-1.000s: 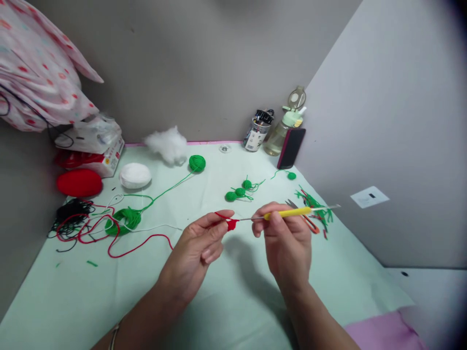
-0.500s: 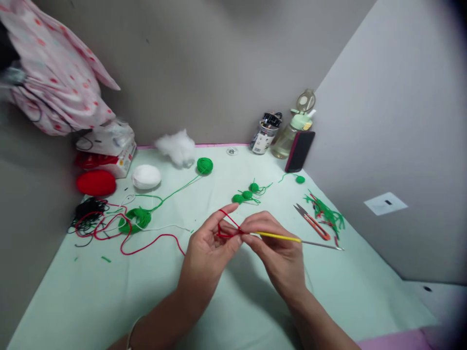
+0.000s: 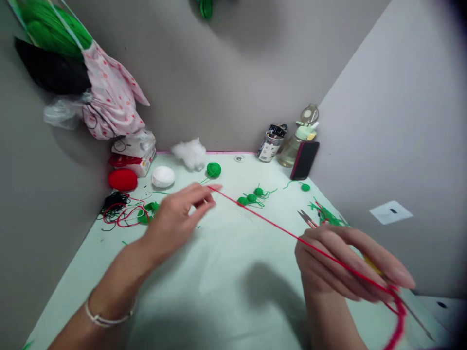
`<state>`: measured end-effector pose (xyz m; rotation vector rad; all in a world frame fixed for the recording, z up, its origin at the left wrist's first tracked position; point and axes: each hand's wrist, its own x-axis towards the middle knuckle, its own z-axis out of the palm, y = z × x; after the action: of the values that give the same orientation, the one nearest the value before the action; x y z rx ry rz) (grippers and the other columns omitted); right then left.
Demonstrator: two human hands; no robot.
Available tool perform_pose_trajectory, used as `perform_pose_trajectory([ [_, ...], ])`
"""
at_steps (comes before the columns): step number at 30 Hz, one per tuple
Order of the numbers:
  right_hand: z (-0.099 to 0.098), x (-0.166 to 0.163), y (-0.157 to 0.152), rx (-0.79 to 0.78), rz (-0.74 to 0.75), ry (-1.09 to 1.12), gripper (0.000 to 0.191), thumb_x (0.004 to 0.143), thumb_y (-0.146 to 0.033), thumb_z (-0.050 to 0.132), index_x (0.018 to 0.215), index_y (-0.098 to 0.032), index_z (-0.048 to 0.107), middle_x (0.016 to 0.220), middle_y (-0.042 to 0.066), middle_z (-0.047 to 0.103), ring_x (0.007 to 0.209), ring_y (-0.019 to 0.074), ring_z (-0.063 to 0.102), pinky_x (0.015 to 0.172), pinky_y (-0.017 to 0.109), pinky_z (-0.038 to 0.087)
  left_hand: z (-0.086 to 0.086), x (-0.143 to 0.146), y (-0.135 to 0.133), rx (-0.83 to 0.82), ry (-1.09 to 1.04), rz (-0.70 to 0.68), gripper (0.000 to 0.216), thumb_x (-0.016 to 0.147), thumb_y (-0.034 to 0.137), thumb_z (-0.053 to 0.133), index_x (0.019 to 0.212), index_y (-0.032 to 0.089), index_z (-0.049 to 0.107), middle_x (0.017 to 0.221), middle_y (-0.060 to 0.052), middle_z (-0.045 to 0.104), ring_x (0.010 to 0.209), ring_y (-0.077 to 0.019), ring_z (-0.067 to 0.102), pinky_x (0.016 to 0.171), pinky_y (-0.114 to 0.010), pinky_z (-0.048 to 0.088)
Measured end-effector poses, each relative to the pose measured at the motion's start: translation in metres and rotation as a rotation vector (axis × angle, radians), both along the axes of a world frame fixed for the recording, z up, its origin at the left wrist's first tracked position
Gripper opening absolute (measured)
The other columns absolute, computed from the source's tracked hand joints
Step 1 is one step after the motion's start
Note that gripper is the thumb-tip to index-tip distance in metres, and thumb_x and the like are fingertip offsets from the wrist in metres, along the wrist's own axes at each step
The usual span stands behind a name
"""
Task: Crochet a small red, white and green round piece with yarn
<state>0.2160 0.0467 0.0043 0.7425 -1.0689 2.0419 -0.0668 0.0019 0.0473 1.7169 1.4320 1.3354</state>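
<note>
red yarn (image 3: 270, 221): taut, left hand (image 3: 175, 214) to right hand (image 3: 346, 262), over worktop (image 3: 219, 277)
left grip: narrow gap thumb-forefinger, yarn over forefinger, can't tell if pinched
right grip: holding yellow hook (image 3: 371, 265)
red strip (image 3: 399, 323): hanging at right fingertips, blurred
scissors (image 3: 305, 218): partly behind right hand

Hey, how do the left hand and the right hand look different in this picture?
The left hand has the red yarn at its index finger; on the right hand the yarn crosses the fingers. The right hand also holds a yellow-handled hook, while no tool shows in the left hand. A pale bracelet circles the left wrist; none shows on the right. Both share one straight strand between them.
</note>
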Motion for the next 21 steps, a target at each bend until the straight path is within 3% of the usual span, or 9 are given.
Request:
perform_pose_trajectory([
  [2, 0.004, 0.004, 0.001, 0.113, 0.074, -0.046, 0.041, 0.107, -0.038, 0.044, 0.093, -0.019, 0.078, 0.056, -0.007, 0.057, 0.045, 0.005, 0.06, 0.051, 0.021, 0.043, 0.011, -0.023, -0.004, 0.062, 0.098, 0.202, 0.027, 0.093, 0.025, 0.071, 0.12, 0.024, 0.079, 0.093, -0.002, 0.074, 0.083, -0.0191, 0.065, 0.082, -0.033, 0.051],
  [3, 0.006, 0.003, -0.001, 0.105, 0.081, -0.004, 0.034, 0.104, -0.037, 0.052, 0.088, -0.02, 0.077, 0.056, -0.007, 0.058, 0.046, 0.0046, 0.06, 0.051, 0.02, 0.044, 0.015, -0.032, -0.007, 0.077, 0.111, 0.304, 0.032, 0.095, 0.027, 0.069, 0.126, 0.023, 0.075, 0.1, -0.004, 0.074, 0.088, -0.02, 0.066, 0.087, -0.035, 0.052],
  [5, 0.011, -0.003, -0.007, 0.058, 0.046, 0.064, 0.017, 0.094, -0.025, 0.07, 0.077, -0.023, 0.071, 0.055, -0.009, 0.057, 0.045, 0.0035, 0.055, 0.049, 0.016, 0.045, 0.012, -0.044, -0.016, 0.073, 0.165, 0.352, 0.038, 0.095, 0.032, 0.068, 0.131, 0.02, 0.071, 0.123, -0.009, 0.072, 0.102, -0.0243, 0.068, 0.095, -0.041, 0.053],
  [7, 0.012, -0.012, -0.012, 0.019, -0.086, -0.098, 0.023, 0.087, -0.02, 0.078, 0.069, -0.024, 0.065, 0.056, -0.008, 0.054, 0.044, 0.0052, 0.05, 0.046, 0.016, 0.045, -0.003, -0.045, -0.025, -0.012, 0.297, 0.246, 0.035, 0.09, 0.035, 0.071, 0.121, 0.021, 0.075, 0.135, -0.011, 0.069, 0.125, -0.0316, 0.061, 0.108, -0.049, 0.047],
  [9, 0.005, -0.024, -0.014, -0.052, -0.265, -0.424, 0.029, 0.08, -0.026, 0.087, 0.064, -0.024, 0.062, 0.058, -0.007, 0.054, 0.048, 0.0078, 0.05, 0.046, 0.019, 0.045, -0.03, -0.037, -0.034, -0.076, 0.348, 0.164, 0.026, 0.087, 0.035, 0.072, 0.11, 0.023, 0.078, 0.136, -0.011, 0.07, 0.129, -0.033, 0.059, 0.111, -0.05, 0.045],
  [12, -0.02, -0.041, -0.008, -0.082, -0.309, -0.646, 0.031, 0.074, -0.032, 0.092, 0.07, -0.021, 0.063, 0.064, -0.005, 0.058, 0.053, 0.0096, 0.052, 0.05, 0.022, 0.045, -0.074, -0.015, -0.044, -0.161, 0.358, 0.097, 0.021, 0.095, 0.034, 0.062, 0.1, 0.023, 0.079, 0.114, -0.009, 0.076, 0.094, -0.0247, 0.068, 0.087, -0.039, 0.055],
  [15, -0.055, -0.052, 0.001, -0.08, -0.322, -0.783, 0.031, 0.075, -0.036, 0.092, 0.076, -0.018, 0.066, 0.068, -0.004, 0.062, 0.057, 0.0089, 0.055, 0.056, 0.021, 0.047, -0.106, 0.005, -0.051, -0.21, 0.355, 0.089, 0.021, 0.1, 0.027, 0.058, 0.093, 0.021, 0.076, 0.104, -0.008, 0.074, 0.087, -0.0207, 0.066, 0.087, -0.038, 0.054],
  [18, -0.083, -0.052, 0.01, -0.017, -0.303, -0.883, 0.027, 0.079, -0.03, 0.091, 0.086, -0.014, 0.07, 0.077, -0.001, 0.067, 0.065, 0.0094, 0.062, 0.066, 0.023, 0.054, -0.121, 0.013, -0.052, -0.249, 0.349, 0.072, 0.017, 0.102, 0.033, 0.065, 0.103, 0.017, 0.072, 0.107, -0.006, 0.073, 0.091, -0.0206, 0.069, 0.086, -0.042, 0.058],
  [21, -0.097, -0.048, 0.019, 0.06, -0.282, -0.953, 0.034, 0.1, -0.036, 0.071, 0.127, -0.016, 0.066, 0.126, 0.01, 0.07, 0.105, 0.0235, 0.072, 0.09, 0.044, 0.063, -0.126, 0.01, -0.049, -0.275, 0.333, 0.073, 0.023, 0.101, 0.037, 0.067, 0.112, 0.017, 0.071, 0.112, -0.007, 0.073, 0.097, -0.0224, 0.071, 0.088, -0.044, 0.06],
])
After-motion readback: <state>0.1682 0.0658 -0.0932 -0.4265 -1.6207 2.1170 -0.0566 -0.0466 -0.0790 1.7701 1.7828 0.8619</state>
